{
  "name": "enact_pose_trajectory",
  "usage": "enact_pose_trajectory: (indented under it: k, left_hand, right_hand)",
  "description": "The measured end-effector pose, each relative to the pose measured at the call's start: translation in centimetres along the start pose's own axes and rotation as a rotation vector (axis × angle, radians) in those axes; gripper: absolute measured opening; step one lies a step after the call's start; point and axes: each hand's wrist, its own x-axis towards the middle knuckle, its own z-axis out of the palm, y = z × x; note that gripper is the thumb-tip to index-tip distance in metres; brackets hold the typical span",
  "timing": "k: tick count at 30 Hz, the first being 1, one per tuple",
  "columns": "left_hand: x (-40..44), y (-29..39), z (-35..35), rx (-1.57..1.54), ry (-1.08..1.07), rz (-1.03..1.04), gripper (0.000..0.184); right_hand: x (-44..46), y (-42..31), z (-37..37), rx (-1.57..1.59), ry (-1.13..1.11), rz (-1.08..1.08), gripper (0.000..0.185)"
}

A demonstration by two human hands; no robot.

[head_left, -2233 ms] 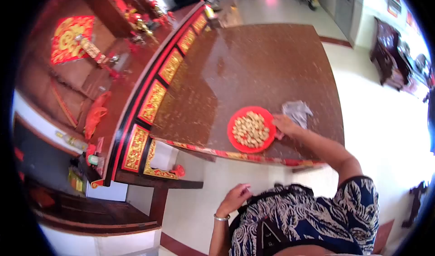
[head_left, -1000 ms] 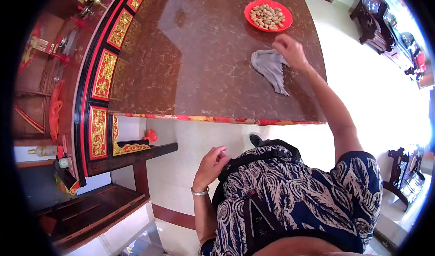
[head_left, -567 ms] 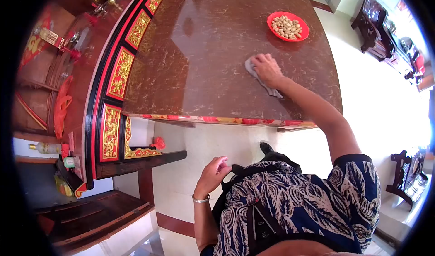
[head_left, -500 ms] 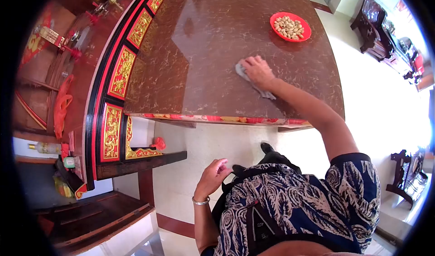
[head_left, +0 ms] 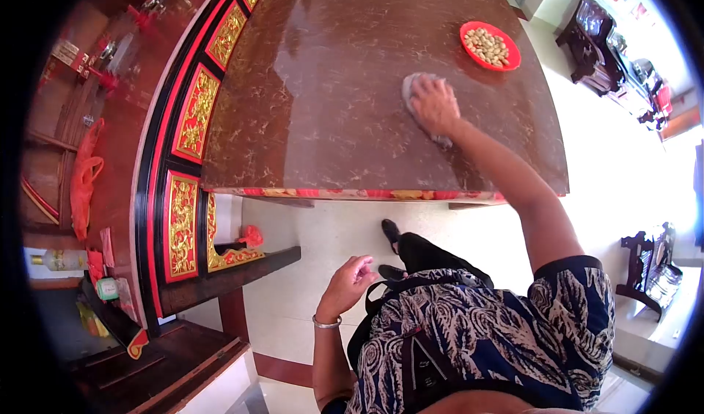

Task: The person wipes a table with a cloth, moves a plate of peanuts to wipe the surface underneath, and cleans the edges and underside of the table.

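Note:
My right hand [head_left: 435, 106] presses a grey cloth [head_left: 408, 91] flat against the brown marbled table [head_left: 337, 139]. The cloth shows past my fingertips and below my palm; the rest lies hidden under the hand. Farther off on the same tabletop is a red plate [head_left: 515, 60] of peanuts in their shells [head_left: 487, 46]. My left hand [head_left: 350, 283], a silver bangle on its wrist, hangs over the floor in front of my body. Its fingers are loosely bent and hold nothing.
A carved red-and-gold cabinet [head_left: 182, 223] borders the table's left side, with a red plastic bag [head_left: 86, 183] and a bottle [head_left: 64, 260] on its shelf. Dark wooden chairs [head_left: 590, 44] stand to the right. My shoes [head_left: 391, 231] show on the pale floor below the table edge.
My right hand and the cloth have slid slightly right and away from me across the tabletop. One foot has stepped left. The view has shifted a little; my left hand hangs much as before.

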Motion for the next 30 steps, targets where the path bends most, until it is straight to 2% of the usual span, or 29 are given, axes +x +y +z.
enact_pose_trajectory:
  k: [2,4,6,7,8,10,11,12,14,15,16,17,18,19,21,22,23,25,26,28,30]
  left_hand:
    - [0.5,-0.1,-1.6,0.007,0.021,-0.019,0.038]
    - [1.0,-0.3,-3.0,0.012,0.041,-0.037,0.040]
    - [0.8,-0.9,-5.0,0.009,0.112,-0.110,0.040]
    - [0.6,-0.8,-5.9,0.006,0.131,-0.141,0.039]
    - [0.5,-1.1,-6.6,0.003,0.130,-0.148,0.039]
    - [0.1,-2.1,-7.8,0.028,0.239,-0.218,0.038]
    - [0.0,-2.8,-8.0,-0.065,0.266,-0.284,0.037]
    - [0.1,-3.6,-8.1,-0.075,0.264,-0.287,0.037]
    - [0.5,-5.2,-8.1,-0.254,0.311,-0.305,0.037]
    - [1.0,-5.5,-8.2,-0.262,0.301,-0.297,0.036]
    - [1.5,-5.4,-8.3,-0.263,0.292,-0.300,0.036]
    - [2.2,-5.2,-8.6,-0.240,0.250,-0.287,0.036]
    - [2.9,-4.9,-9.1,-0.214,0.210,-0.273,0.036]
    - [3.6,-3.9,-10.1,-0.116,0.178,-0.230,0.036]
    - [4.5,-3.8,-11.5,-0.077,0.203,-0.168,0.035]
    - [4.9,-3.7,-12.3,-0.042,0.226,-0.112,0.034]
    - [5.0,-2.3,-13.6,-0.056,0.198,-0.176,0.034]
    - [5.0,-1.6,-14.9,-0.066,0.204,-0.166,0.035]
    - [4.8,-1.3,-15.4,-0.090,0.213,-0.156,0.036]
    - [4.4,-1.5,-16.3,-0.074,0.220,-0.161,0.037]
    - [4.0,-2.1,-16.7,-0.051,0.191,-0.141,0.037]
  right_hand:
    - [4.6,3.0,4.8,0.055,0.348,0.065,0.037]
    - [8.2,5.6,3.2,-0.138,0.163,0.053,0.041]
    - [12.8,7.9,4.2,-0.157,0.020,0.182,0.038]
    - [14.8,9.8,7.0,-0.037,0.314,0.205,0.035]
    - [16.3,10.0,6.5,-0.034,0.307,0.202,0.035]
    - [19.3,10.8,5.3,0.235,-0.025,0.401,0.054]
    - [20.9,10.1,5.5,0.165,-0.055,0.414,0.053]
    - [22.7,9.1,5.9,0.152,-0.116,0.375,0.053]
    - [26.1,5.0,7.2,0.210,0.018,0.312,0.042]
    - [27.4,1.7,8.3,0.281,0.210,0.290,0.033]
    - [27.7,-2.1,8.2,0.190,0.244,0.096,0.038]
    - [26.8,-6.3,7.2,0.184,0.323,0.035,0.041]
    - [27.6,-10.2,5.3,0.213,0.022,-0.029,0.049]
    - [25.4,-14.0,-0.3,0.588,-0.112,0.088,0.058]
    - [23.6,-20.7,-0.2,0.170,-0.121,-0.323,0.068]
    - [21.5,-23.8,1.8,0.285,0.082,-0.415,0.067]
    - [19.6,-26.3,2.8,0.401,0.288,-0.501,0.067]
    - [15.5,-27.9,0.2,0.404,0.261,-0.677,0.064]
    - [13.9,-27.9,-0.7,0.407,0.271,-0.677,0.064]
    - [11.2,-26.8,-1.5,0.493,0.123,-0.802,0.065]
    - [10.1,-24.1,-0.9,0.564,-0.027,-0.682,0.064]
